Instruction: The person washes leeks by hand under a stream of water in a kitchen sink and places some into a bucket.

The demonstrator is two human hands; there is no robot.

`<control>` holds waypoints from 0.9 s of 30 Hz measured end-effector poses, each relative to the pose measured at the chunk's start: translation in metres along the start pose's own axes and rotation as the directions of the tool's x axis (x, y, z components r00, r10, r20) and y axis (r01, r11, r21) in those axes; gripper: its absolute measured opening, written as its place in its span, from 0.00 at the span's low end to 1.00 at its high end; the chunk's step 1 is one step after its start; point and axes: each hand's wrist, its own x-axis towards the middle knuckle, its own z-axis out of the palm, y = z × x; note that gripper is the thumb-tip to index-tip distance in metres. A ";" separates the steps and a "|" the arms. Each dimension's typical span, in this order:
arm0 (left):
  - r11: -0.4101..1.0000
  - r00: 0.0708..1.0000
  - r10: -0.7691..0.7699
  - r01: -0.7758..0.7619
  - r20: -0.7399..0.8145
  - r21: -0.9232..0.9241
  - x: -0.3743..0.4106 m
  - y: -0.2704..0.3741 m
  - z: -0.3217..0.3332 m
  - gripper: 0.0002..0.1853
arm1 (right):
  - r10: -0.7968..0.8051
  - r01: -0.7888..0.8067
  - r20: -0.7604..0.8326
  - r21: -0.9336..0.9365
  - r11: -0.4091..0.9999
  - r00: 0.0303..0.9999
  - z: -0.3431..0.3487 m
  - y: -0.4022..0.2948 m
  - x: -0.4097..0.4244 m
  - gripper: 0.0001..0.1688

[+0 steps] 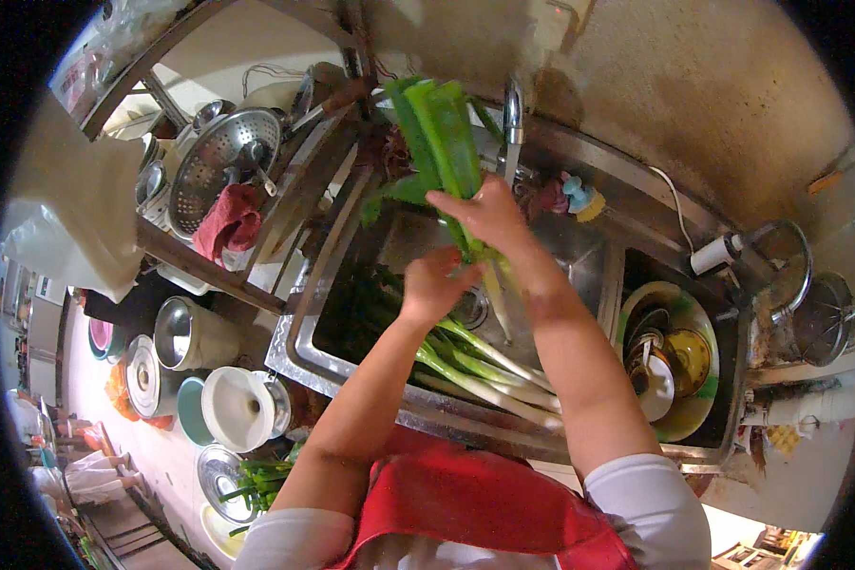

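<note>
A leek (442, 153) is held up over the left basin of a metal sink (577, 263), its leaves pointing to the wall and its pale root end (497, 306) down. My right hand (491, 214) is closed around its green part, thumb across the leaves. Just below, my left hand (434, 281) has its fingers curled at the stalk; part of its grip is blurred. Several more leeks (484, 370) lie along the basin's near side, partly behind my left forearm. Behind my right hand, water runs from a chrome faucet (514, 114).
The right basin holds a large bowl (705, 377) with dishes. A scrub brush (581, 196) sits on the back ledge. To the left, a rack carries a perforated metal colander (221, 167) and a red cloth (229, 222). Pots and buckets (236, 410) stand on the floor at left.
</note>
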 end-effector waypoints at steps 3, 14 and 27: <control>0.862 0.733 0.493 -0.335 -0.469 0.381 -0.019 0.061 -0.021 0.40 | 0.007 -0.006 -0.009 0.124 0.992 1.000 -0.014 -0.008 -0.015 0.20; 0.874 0.899 0.393 -0.430 -0.192 -0.227 -0.013 0.074 0.003 0.21 | -0.100 0.087 0.195 0.075 0.993 0.976 -0.004 -0.072 -0.017 0.28; 0.579 0.755 0.398 -0.647 -0.521 -0.496 -0.088 0.157 -0.086 0.09 | 0.110 -0.119 -0.046 -0.319 0.940 0.993 0.029 0.156 -0.132 0.08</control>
